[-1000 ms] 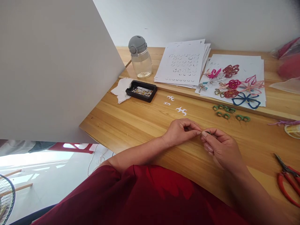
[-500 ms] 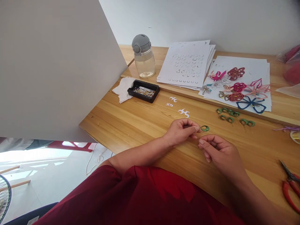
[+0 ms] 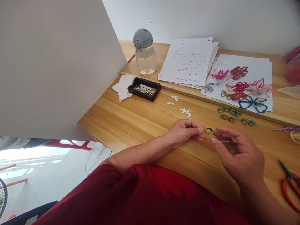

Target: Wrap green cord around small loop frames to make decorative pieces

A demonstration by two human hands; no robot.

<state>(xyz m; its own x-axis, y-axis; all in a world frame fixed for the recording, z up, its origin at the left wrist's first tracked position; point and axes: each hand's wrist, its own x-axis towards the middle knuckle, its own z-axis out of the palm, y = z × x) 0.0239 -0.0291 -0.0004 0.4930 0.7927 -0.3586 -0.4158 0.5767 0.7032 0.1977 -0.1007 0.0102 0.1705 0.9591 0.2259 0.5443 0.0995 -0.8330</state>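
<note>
Pinched between the thumb and fingers of my left hand (image 3: 186, 133) is a small green crescent-shaped loop (image 3: 209, 131), held just above the wooden table. My right hand (image 3: 240, 153) is beside it, thumb and fingers apart, fingertips close to the loop's right side; I cannot tell whether they touch it. Similar green loops (image 3: 232, 112) lie on the table behind the hands. White paper crescent cutouts (image 3: 186, 112) lie beyond my left hand.
Red-handled pliers (image 3: 290, 181) lie at the right. A black tray (image 3: 150, 97) of small beads sits by a white cloth (image 3: 122, 89). On the raised ledge are a water bottle (image 3: 145, 59), stacked paper sheets (image 3: 187, 67) and colourful flower ornaments (image 3: 253, 103). A grey panel (image 3: 51, 68) stands at left.
My right hand has opened and moved a little to the right, its fingers spreading from a pinch. My left hand still holds the green loop, slightly farther right.
</note>
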